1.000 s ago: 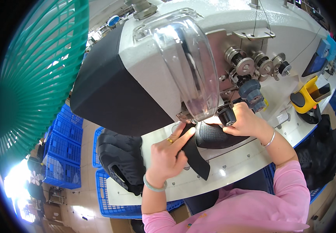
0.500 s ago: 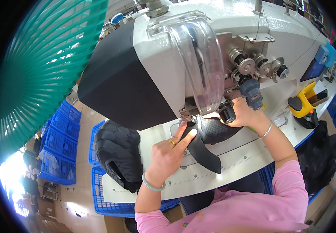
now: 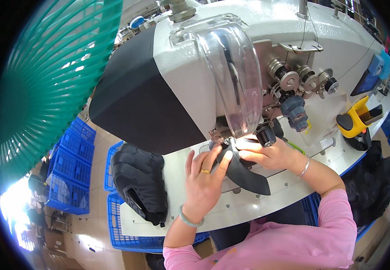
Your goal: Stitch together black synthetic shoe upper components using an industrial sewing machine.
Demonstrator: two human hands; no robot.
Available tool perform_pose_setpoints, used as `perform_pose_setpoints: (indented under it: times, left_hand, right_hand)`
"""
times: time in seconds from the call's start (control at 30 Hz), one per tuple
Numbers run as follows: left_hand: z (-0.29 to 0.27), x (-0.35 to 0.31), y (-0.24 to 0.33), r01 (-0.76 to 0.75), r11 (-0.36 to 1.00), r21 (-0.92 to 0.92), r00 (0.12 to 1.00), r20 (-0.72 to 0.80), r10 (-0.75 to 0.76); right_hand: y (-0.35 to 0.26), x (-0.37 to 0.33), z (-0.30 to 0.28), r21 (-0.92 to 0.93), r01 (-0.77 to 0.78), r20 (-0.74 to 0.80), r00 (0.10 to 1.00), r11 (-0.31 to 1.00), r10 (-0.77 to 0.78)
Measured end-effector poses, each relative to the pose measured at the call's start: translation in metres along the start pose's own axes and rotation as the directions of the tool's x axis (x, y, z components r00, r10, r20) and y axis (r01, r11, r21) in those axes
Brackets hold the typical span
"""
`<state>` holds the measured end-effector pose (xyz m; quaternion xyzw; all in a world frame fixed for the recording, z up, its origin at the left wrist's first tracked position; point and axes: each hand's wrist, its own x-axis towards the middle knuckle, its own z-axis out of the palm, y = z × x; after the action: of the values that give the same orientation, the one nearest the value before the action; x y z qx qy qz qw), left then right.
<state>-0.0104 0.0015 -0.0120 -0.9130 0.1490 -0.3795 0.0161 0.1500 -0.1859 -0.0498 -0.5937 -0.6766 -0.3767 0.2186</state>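
A curved black fabric piece, finely textured on top, lies under the sewing machine's needle area, with its free end pointing toward me. My left hand rests on its left side, fingers stretched and spread, the index fingertip close to the presser foot and the thumb on the fabric. From the right, my right hand grips the piece, thumb and index finger together just right of the needle area. Part of the piece is hidden under my fingers and the machine head. The sewing machine fills the upper middle.
Stacked black padded pieces lie at the table's left end. A green fan looms at upper left. Blue crates stand on the floor. A yellow holder sits right on the white table; black items are beyond its right edge.
My right hand has come nearer the needle and toward me, onto the piece. The free end has swung right. My left hand has shifted right, its folded fingers now stretched out.
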Motion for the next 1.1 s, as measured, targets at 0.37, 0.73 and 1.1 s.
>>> perform_pose_setpoints:
  times: [0.37, 0.73, 1.1]
  left_hand:
    - [0.003, 0.008, 0.001, 0.304, 0.801, -0.516, 0.929, -0.025, -0.368]
    - [0.002, 0.006, 0.01, 0.086, 0.98, -0.182, 0.989, -0.105, -0.106]
    - [0.004, 0.011, 0.009, 0.124, 0.976, -0.18, 0.989, -0.059, -0.136]
  right_hand:
    - [0.001, 0.012, -0.016, 0.397, -0.158, 0.076, 0.987, 0.904, 0.14]
    - [-0.006, 0.018, -0.023, 0.415, -0.179, -0.04, 0.976, 0.892, 0.214]
    - [0.0, 0.015, -0.012, 0.365, -0.153, -0.127, 0.969, 0.918, 0.212]
